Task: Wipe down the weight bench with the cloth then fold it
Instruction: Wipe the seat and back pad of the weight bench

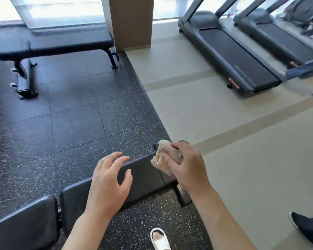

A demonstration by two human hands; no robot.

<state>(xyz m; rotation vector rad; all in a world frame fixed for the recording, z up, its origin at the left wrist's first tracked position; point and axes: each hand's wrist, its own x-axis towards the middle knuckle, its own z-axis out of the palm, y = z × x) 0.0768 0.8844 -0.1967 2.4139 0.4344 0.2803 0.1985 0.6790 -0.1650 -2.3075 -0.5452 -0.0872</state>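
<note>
- Two bare hands show in the lower half of the head view, over a black padded weight bench [145, 175] with a smooth vinyl surface that runs from the lower left corner up toward the middle of the frame.
- Right hand [185, 168], just right of lower centre, has its fingers curled round a bunched beige terry cloth [165, 154], nubbly in texture, at the far end of the bench pad; whether the cloth presses on the pad cannot be told.
- Left hand [109, 181], at lower centre, has its fingers spread and relaxed above the pad's near edge and holds nothing.
- Bench pad comes in two sections, with a gap and a metal hinge between them at lower left.
- Black rubber floor tiles [70, 123], flecked with pale specks, fill the left side; smooth beige flooring [242, 159] with darker stripes fills the right.
- Second flat black bench [52, 44] on a metal frame stands at upper left.
- Two grey treadmills [233, 56] with black belts sit at upper right.
- White slide sandal [160, 239] shows at the bottom edge, and a dark shoe [296, 221] at lower right.
</note>
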